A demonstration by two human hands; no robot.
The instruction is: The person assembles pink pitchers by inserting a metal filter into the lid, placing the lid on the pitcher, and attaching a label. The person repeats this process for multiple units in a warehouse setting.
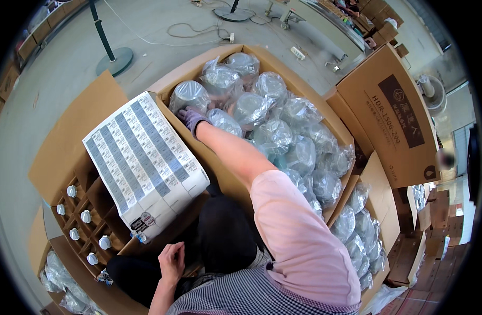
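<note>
My right hand (pixel 192 119), in a purple-grey glove, reaches into a large open carton (pixel 159 79) at its near left corner. Its fingers close on the side of a clear round container (pixel 191 96) wrapped in a plastic bag; some fingertips are hidden. Several more bagged clear containers (pixel 251 109) fill the carton. My bare left hand (pixel 171 262) hovers above my lap, fingers curled in, with nothing visible in them. Left of the carton, a large sheet of printed labels (pixel 146 163) in blue-grey and white stripes lies over a divided box.
White-capped bottles (pixel 105 242) stand in the divider cells (pixel 88 189) at the left. More bagged containers (pixel 356 236) fill a carton at the right, beside a raised printed flap (pixel 398 115). A green stand base (pixel 115 61) and loose cables (pixel 196 31) are on the floor beyond.
</note>
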